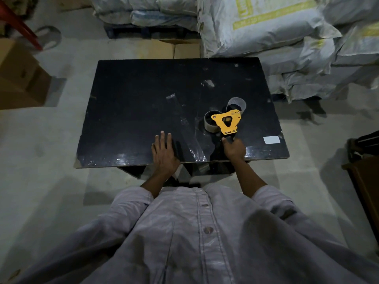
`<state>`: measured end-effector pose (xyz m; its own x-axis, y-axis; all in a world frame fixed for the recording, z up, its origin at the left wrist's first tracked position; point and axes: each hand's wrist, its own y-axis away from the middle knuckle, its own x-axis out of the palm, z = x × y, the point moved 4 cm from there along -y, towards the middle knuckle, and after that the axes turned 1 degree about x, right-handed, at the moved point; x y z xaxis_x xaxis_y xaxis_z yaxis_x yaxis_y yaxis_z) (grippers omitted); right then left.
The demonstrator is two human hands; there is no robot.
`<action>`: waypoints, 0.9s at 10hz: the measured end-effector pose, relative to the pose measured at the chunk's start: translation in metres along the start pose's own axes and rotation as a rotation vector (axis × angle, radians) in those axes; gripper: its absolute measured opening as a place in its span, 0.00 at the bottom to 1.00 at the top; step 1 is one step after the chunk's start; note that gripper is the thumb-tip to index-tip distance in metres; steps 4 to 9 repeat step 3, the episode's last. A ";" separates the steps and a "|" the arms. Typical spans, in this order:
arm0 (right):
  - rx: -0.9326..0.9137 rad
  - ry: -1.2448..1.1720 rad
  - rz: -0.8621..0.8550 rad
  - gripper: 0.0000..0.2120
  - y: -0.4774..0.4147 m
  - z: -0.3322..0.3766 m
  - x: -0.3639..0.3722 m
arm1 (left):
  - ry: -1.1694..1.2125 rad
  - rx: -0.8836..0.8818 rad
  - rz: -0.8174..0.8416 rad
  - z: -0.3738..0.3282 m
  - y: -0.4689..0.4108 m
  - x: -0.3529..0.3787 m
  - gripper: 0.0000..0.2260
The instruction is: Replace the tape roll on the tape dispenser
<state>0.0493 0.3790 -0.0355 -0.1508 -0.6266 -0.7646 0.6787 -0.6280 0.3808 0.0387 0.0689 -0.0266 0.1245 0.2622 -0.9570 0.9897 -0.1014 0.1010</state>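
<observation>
A yellow tape dispenser [227,120] lies on the black table [143,99], right of centre. My right hand [233,148] is closed around its dark handle near the front edge. A clear tape roll [211,120] sits at the dispenser's left side, partly under the yellow plate. A second, pale roll or core [236,103] stands just behind the dispenser. My left hand [164,151] rests flat on the table near the front edge, fingers spread, holding nothing.
Strips of clear tape [184,119] stick to the tabletop and a white label [271,139] lies at the front right. Stacked white sacks [287,37] stand behind and right, cardboard boxes [18,74] at left, a dark cabinet [365,171] at right.
</observation>
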 end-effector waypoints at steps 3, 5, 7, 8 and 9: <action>-0.305 0.088 -0.361 0.34 0.009 0.054 0.001 | -0.032 0.085 -0.069 0.007 -0.059 -0.013 0.48; -0.305 0.088 -0.361 0.34 0.009 0.054 0.001 | -0.032 0.085 -0.069 0.007 -0.059 -0.013 0.48; -0.305 0.088 -0.361 0.34 0.009 0.054 0.001 | -0.032 0.085 -0.069 0.007 -0.059 -0.013 0.48; -0.305 0.088 -0.361 0.34 0.009 0.054 0.001 | -0.032 0.085 -0.069 0.007 -0.059 -0.013 0.48; -0.305 0.088 -0.361 0.34 0.009 0.054 0.001 | -0.032 0.085 -0.069 0.007 -0.059 -0.013 0.48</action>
